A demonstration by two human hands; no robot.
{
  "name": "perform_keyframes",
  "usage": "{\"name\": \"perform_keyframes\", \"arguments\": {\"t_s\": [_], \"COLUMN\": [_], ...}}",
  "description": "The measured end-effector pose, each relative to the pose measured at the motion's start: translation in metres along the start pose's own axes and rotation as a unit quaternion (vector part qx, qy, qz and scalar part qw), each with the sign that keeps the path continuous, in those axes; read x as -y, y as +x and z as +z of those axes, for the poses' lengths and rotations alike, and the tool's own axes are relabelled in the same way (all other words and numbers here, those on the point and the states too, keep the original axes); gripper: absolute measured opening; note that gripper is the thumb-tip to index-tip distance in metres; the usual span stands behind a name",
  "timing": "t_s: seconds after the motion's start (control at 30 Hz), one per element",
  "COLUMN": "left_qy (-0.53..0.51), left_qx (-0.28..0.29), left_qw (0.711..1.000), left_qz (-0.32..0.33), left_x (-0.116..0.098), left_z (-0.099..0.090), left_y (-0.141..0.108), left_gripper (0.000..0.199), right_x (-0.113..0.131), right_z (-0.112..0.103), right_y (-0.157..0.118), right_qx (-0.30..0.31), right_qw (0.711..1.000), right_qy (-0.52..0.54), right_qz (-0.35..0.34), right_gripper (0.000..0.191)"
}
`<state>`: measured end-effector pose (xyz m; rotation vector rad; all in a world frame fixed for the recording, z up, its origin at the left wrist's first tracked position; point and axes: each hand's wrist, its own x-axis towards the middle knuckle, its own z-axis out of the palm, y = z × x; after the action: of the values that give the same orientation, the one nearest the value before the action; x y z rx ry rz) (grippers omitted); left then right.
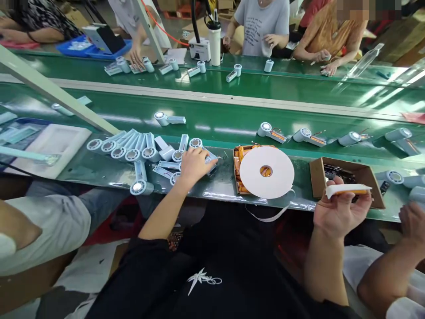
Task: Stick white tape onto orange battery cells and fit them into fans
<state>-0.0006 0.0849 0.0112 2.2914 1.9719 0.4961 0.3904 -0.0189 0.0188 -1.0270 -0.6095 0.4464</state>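
Note:
My left hand (194,166) is over a light blue handheld-fan housing (195,142) on the near ledge, its fingers bent round the piece and partly hiding it. Beside it lies a cluster of similar housings (133,154), with round heads and open handles. My right hand (341,208), raised at the right, pinches an orange battery (353,192) with a white strip along its top. Between my hands, a large white roll of tape (265,186) rests on a box of orange batteries (237,170). Its loose end (272,218) hangs over the ledge.
A cardboard box (317,179) of small dark parts stands behind my right hand. Fan housings (265,128) lie along the green conveyor (215,110). A slanted metal post (59,91) crosses the left. Co-workers sit opposite and at both sides; one's hand (413,221) is close on the right.

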Motion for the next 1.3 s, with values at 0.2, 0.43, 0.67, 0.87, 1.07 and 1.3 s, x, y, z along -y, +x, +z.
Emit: {"name": "perform_keyframes", "arguments": {"t_s": [0.2, 0.43, 0.67, 0.87, 1.07, 1.3], "left_qy": [0.114, 0.135, 0.143, 0.127, 0.100, 0.015], "left_qx": [0.187, 0.310, 0.284, 0.293, 0.203, 0.244], "left_qw": [0.971, 0.929, 0.932, 0.936, 0.965, 0.948], "left_qz": [0.093, 0.150, 0.173, 0.149, 0.135, 0.206], "left_x": [0.046, 0.064, 0.054, 0.047, 0.008, -0.026], "left_z": [-0.013, -0.001, 0.016, 0.018, 0.032, 0.073], "left_y": [0.054, 0.094, 0.102, 0.134, 0.201, 0.248], "left_gripper": [0.034, 0.041, 0.040, 0.029, 0.043, 0.027], "right_x": [0.009, 0.022, 0.021, 0.035, 0.049, 0.024], "right_z": [-0.041, -0.099, -0.124, -0.141, -0.123, 0.039], "right_y": [-0.007, -0.020, -0.035, -0.050, -0.035, 0.037], "right_qx": [-0.024, -0.060, -0.070, -0.069, -0.061, 0.089], "right_qw": [0.999, 0.994, 0.990, 0.990, 0.992, 0.992], "right_qy": [-0.040, -0.090, -0.093, -0.098, -0.086, -0.083], "right_qz": [0.011, 0.026, 0.077, 0.076, 0.065, -0.047], "right_gripper": [0.067, 0.065, 0.061, 0.059, 0.056, 0.055]}}
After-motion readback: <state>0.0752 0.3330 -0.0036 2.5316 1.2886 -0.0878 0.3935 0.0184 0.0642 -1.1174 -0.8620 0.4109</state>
